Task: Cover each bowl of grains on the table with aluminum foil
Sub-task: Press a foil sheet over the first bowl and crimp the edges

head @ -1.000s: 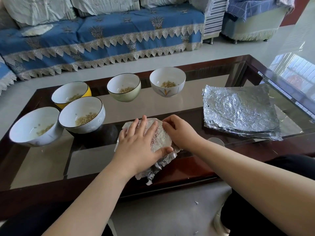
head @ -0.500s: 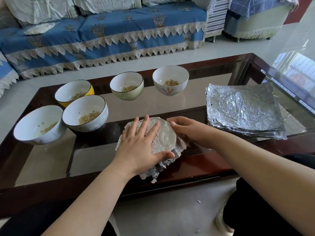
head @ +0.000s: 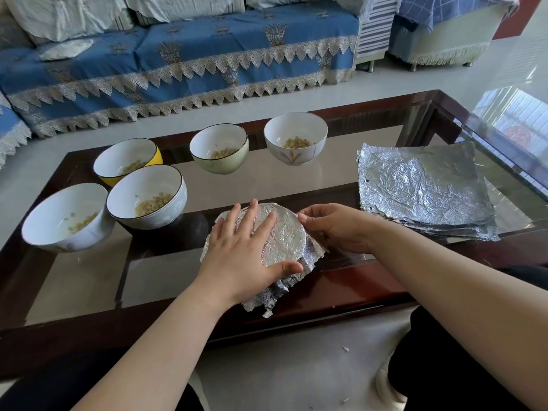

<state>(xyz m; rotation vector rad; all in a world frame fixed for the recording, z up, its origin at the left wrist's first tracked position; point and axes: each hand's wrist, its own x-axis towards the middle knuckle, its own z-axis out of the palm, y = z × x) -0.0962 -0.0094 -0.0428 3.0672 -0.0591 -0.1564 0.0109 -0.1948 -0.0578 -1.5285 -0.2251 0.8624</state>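
A bowl wrapped in crumpled aluminum foil [head: 286,232] stands near the front edge of the glass-topped table [head: 355,292]. My left hand [head: 240,250] lies flat on the foil top, fingers spread and thumb at the near rim. My right hand [head: 335,226] curls round the bowl's right side and grips the foil against it. Several uncovered bowls of grains stand behind and to the left: a white bowl [head: 56,215], a dark-rimmed white bowl [head: 148,194], a yellow bowl [head: 124,158], a pale green bowl [head: 219,146] and a flower-painted white bowl [head: 296,137]. A stack of foil sheets [head: 424,188] lies at the right.
A blue sofa with lace trim [head: 178,60] runs behind the table across a strip of pale floor. A fringed footstool [head: 439,40] stands at the back right. Small foil scraps [head: 345,349] lie on the floor between my knees.
My right hand has slid from the top of the foil to the bowl's right side. The foil top has become smoother and rounder. My left hand stays flat on it.
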